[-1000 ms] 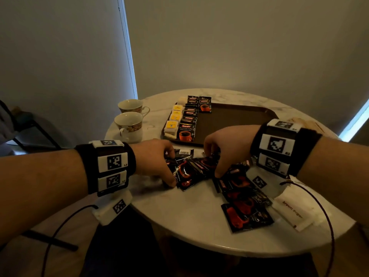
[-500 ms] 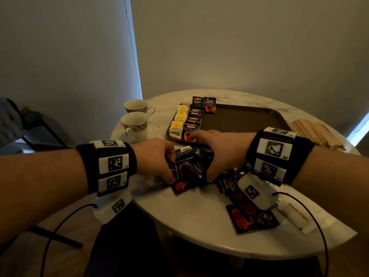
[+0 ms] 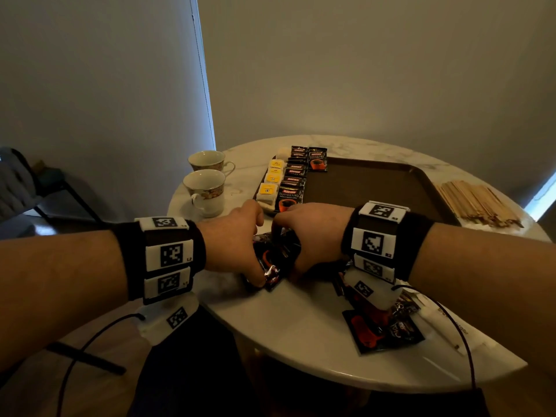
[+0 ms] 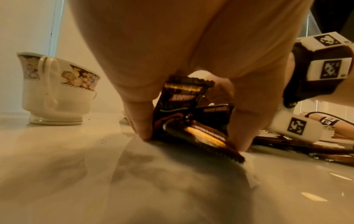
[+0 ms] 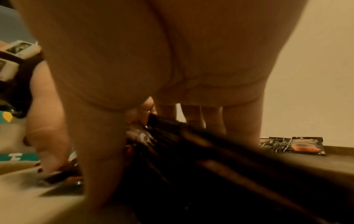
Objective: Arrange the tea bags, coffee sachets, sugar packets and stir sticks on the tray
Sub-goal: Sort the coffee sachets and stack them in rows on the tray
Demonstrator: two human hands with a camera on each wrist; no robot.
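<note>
Round white marble bench [image 3: 301,323] against grey walls; brown tray [image 3: 376,182] far, two teacups [image 3: 206,188] left. Both hands, left [image 3: 231,236] and right [image 3: 313,233], gripped one bundle of coffee sachets [image 3: 275,257].

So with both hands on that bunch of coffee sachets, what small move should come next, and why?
Probably lift the bunch clear of the table and carry it toward the tray. The left hand and right hand grip it together on edge just short of the tray, which has bare room beside its sachet row.
</note>
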